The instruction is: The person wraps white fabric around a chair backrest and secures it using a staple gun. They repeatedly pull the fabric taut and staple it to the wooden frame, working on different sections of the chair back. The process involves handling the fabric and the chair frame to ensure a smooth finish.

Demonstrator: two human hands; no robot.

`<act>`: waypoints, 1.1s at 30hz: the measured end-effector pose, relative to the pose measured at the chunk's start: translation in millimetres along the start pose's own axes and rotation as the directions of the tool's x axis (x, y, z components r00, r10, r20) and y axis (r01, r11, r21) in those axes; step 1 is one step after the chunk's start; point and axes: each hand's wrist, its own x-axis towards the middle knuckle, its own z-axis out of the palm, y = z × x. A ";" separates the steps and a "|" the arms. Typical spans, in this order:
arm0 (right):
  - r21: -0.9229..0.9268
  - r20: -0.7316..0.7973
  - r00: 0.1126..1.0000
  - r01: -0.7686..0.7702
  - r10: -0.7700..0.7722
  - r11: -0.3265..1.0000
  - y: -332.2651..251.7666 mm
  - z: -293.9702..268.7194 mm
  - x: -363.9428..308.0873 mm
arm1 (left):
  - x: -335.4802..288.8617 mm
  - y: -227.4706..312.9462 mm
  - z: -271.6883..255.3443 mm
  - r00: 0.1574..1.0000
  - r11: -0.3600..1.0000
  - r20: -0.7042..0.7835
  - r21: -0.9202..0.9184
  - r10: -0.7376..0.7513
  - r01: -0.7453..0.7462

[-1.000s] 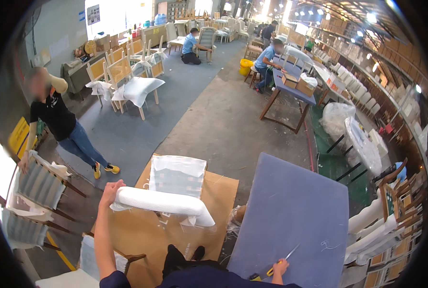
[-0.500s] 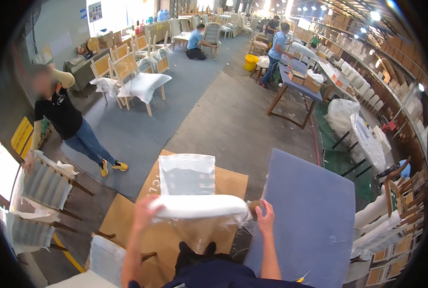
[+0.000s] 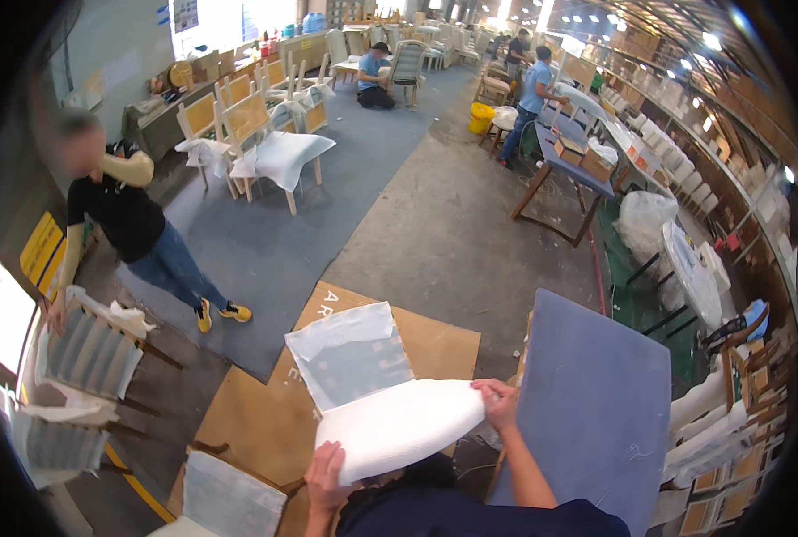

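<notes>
Head view shows left hand (image 3: 327, 476) and right hand (image 3: 499, 404), fingers gripping opposite ends of a white, seemingly padded chair seat (image 3: 401, 425).

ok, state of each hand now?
Left hand: closed on the white textured fabric cushion, left end.
Right hand: closed on the cushion's right end.

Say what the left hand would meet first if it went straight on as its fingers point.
First, the white padded piece that the left hand grips; beyond it, probably the pale fabric-covered panel, though depth is unclear.
</notes>
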 end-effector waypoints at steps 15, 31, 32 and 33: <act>0.189 -0.108 0.979 -0.151 0.173 0.970 39.7 -58.5 114.0 | 163.7 27.7 36.6 0.948 0.957 0.142 -0.098 0.285 -0.273; -0.186 -0.318 0.930 -0.252 0.185 0.950 72.7 -137.2 189.9 | 468.4 79.4 134.6 0.915 0.950 0.283 -0.207 0.288 -0.235; -0.249 -0.269 0.948 -0.237 0.168 0.939 58.0 -138.6 192.8 | 476.8 78.1 142.1 0.923 0.950 0.272 -0.227 0.271 -0.212; -0.271 -0.180 0.975 -0.177 0.131 0.946 48.4 -137.6 197.4 | 485.2 77.6 149.8 0.931 0.949 0.259 -0.248 0.256 -0.192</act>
